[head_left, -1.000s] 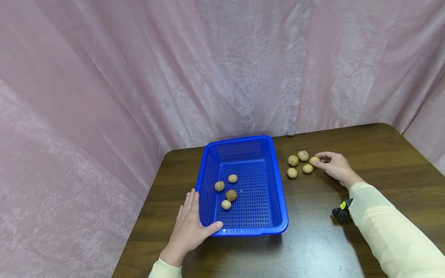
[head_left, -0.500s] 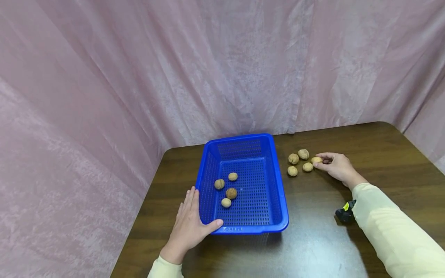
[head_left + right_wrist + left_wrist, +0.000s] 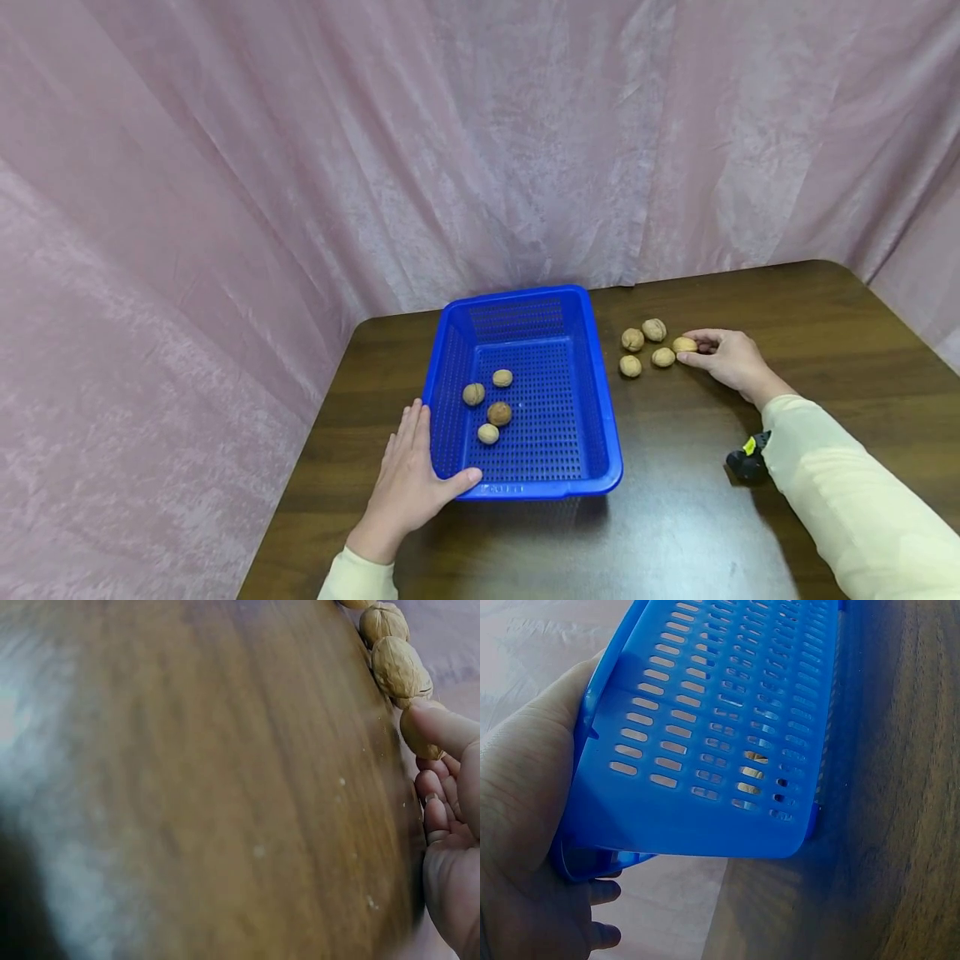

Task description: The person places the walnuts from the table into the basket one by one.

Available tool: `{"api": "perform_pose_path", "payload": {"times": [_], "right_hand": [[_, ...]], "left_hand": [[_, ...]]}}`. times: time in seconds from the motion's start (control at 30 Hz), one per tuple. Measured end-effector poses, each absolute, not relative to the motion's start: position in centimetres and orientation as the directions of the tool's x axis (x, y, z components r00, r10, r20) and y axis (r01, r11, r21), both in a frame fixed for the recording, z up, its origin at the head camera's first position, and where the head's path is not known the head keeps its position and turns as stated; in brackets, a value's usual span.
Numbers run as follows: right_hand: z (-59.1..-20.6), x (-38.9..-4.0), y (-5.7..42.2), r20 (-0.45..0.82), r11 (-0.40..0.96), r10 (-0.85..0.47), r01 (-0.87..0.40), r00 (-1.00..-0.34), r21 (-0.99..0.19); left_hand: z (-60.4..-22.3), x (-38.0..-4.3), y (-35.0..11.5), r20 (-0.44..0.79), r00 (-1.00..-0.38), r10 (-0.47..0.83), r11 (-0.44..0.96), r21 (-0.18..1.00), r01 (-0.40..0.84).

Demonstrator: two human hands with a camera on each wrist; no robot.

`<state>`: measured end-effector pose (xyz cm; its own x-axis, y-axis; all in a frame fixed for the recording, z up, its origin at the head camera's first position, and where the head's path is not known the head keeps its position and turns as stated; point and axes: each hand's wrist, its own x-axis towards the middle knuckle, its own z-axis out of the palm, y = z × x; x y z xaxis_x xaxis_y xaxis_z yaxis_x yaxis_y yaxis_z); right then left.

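A blue perforated plastic basket (image 3: pixel 597 400) stands on the table, with several walnuts on its floor, among them a darker walnut (image 3: pixel 499 413). My left hand (image 3: pixel 408 479) lies against the basket's near left corner, fingers straight along the side and thumb over the front rim. In the left wrist view the basket's slotted wall (image 3: pixel 705 742) fills the middle. Right of the basket, my right hand (image 3: pixel 731 362) pinches a walnut (image 3: pixel 684 345) between thumb and fingers. Several other walnuts sit just left of it, including one walnut (image 3: pixel 663 357) close by and another walnut (image 3: pixel 397 666) in the right wrist view.
The brown wooden table (image 3: pixel 675 458) reaches back to a pink curtain (image 3: pixel 525 150) hanging behind and at the left. A black device with a yellow mark (image 3: pixel 747 460) is at my right sleeve (image 3: pixel 840 492).
My right hand has shifted slightly right with the pinched walnut, widening its gap from the other walnuts. The left hand keeps its place on the basket.
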<state>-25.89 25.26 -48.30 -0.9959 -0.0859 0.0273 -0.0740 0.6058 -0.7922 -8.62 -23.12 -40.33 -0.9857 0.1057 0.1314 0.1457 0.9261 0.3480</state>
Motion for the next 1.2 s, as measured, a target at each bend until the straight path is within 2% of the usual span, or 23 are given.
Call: {"api": "perform_pose_path", "payload": {"times": [0.63,1.2], "right_hand": [[-47.2,-24.9,25.3,0.084,0.497,-0.046,-0.096,-0.995,-0.863],[-41.0,-24.9,21.9,0.196,0.471,-0.085,-0.213,-0.977,-0.856]], "left_hand": [[-40.6,-8.6,-23.2,0.124,-0.986,0.109,0.921,0.361,0.147],[-40.6,-8.6,-23.2,0.145,-0.983,0.117,0.927,0.34,0.16]]}}
